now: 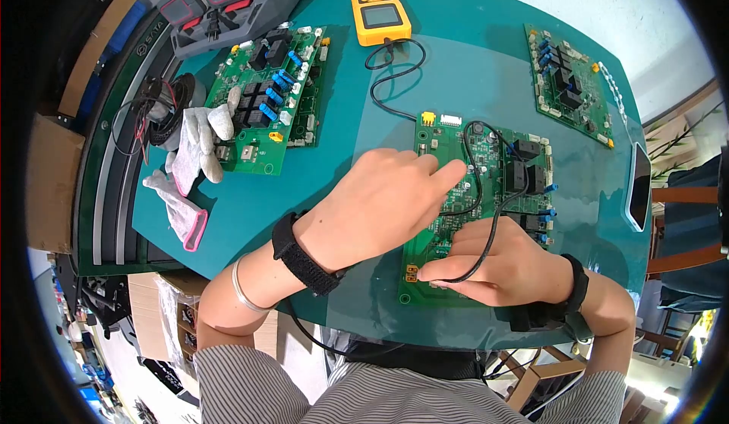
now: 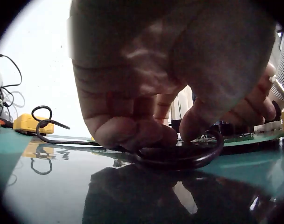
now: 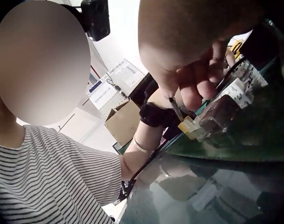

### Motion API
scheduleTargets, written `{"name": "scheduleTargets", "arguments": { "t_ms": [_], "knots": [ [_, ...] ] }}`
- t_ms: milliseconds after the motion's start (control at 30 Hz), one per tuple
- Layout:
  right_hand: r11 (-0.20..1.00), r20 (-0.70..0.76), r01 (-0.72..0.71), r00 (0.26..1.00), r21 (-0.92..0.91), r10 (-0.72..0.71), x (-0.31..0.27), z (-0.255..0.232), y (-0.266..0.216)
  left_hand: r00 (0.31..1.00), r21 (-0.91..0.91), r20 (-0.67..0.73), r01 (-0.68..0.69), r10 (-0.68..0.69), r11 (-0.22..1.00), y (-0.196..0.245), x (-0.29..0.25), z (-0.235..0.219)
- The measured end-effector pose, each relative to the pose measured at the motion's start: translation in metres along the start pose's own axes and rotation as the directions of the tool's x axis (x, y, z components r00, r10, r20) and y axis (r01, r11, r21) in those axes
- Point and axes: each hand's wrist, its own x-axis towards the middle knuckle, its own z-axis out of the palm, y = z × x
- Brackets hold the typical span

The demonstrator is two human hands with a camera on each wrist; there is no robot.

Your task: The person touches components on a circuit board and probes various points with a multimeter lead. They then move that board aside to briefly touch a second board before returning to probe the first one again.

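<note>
A green circuit board (image 1: pixel 486 139) lies on the green mat. My left hand (image 1: pixel 380 208) is over its left edge, fingers curled down around a black cable (image 2: pixel 179 162) that comes out below them in the left wrist view. With thumb and fingers, my right hand (image 1: pixel 497 261) pinches a thin test probe (image 3: pixel 177 109); its metal tip is right at a yellow connector (image 3: pixel 187 127) in the board's near left corner. A lead loops over the board to that hand. The cable runs back to a yellow handheld meter (image 1: pixel 380 18). The left fingertips are hidden in the head view.
Stacked circuit boards (image 1: pixel 266 97) stand at the left, with white gloves (image 1: pixel 194 158) and a wire coil (image 1: pixel 171 105) beside them. Another board (image 1: pixel 569 82) lies at the far right, near a phone (image 1: pixel 639 185). Behind the stack stands a grey tool case (image 1: pixel 250 14).
</note>
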Motion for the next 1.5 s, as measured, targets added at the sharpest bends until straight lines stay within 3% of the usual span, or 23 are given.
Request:
{"name": "scheduleTargets", "arguments": {
  "t_ms": [100,200,267,600,1100,1400,1500],
  "knots": [
    [1.000,0.003,-0.006,1.000,-0.017,0.006,-0.0008,-0.0012,-0.0018,1.000,0.001,0.009,0.004,-0.004,1.000,0.0002,0.0003,-0.0009],
    [1.000,-0.098,0.000,0.995,0.013,0.002,-0.0022,0.0013,-0.0010,1.000,0.001,0.014,0.004,-0.004,1.000,0.0002,0.0002,-0.0011],
    [1.000,-0.036,-0.004,0.999,-0.003,0.004,-0.0030,0.0018,0.0011,1.000,0.002,0.016,0.004,-0.004,1.000,0.0002,0.0004,-0.0009],
    [0.999,-0.020,-0.045,0.999,-0.012,0.045,-0.0006,-0.0007,-0.0020,1.000,0.008,0.024,0.012,-0.012,1.000,-0.0001,-0.0002,-0.0001],
    [0.998,-0.063,0.041,0.997,-0.053,-0.044,-0.0032,0.0015,-0.0010,0.999,0.015,0.031,0.009,-0.010,1.000,-0.0001,-0.0005,-0.0005],
    [0.998,-0.010,-0.055,0.998,-0.013,0.055,-0.0008,-0.0020,-0.0023,0.999,0.008,0.033,0.010,-0.010,1.000,0.0001,-0.0003,-0.0007],
    [1.000,0.018,0.012,1.000,0.002,-0.012,-0.0010,-0.0008,-0.0004,0.999,0.007,0.033,0.010,-0.011,1.000,0.0001,-0.0001,-0.0009]
  ]
}}
